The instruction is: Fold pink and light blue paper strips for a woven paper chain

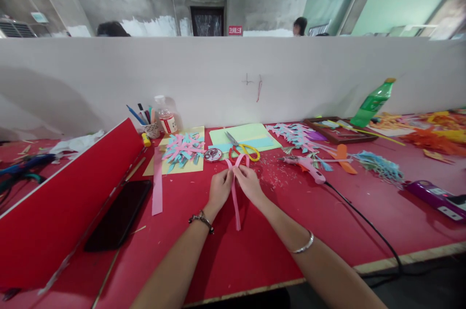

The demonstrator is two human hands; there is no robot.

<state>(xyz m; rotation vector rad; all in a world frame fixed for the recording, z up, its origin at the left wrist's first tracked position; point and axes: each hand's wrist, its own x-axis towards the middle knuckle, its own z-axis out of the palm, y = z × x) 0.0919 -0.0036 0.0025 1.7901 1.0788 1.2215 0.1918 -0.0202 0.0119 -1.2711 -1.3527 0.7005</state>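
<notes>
Between my two hands is a narrow pink paper strip point(236, 204), looped at the top with one long end hanging down toward the table. My left hand point(220, 187) pinches it from the left, and my right hand point(249, 184) pinches it from the right; their fingertips meet. Just beyond them lie scissors point(250, 152) with yellow and red handles, on pale green and blue paper sheets point(265, 133). Left of the scissors is a round printed disc point(213, 154). A pile of cut pink and blue paper pieces point(184, 149) rests on yellow paper, beside a wider pink strip point(157, 185).
A pink glue gun point(309, 167) with a black cord lies to the right, near a purple power strip point(437, 197). A black phone point(118, 217) and an upright red board point(73, 202) stand left. At the back are a green bottle point(373, 104) and a pen cup point(151, 129).
</notes>
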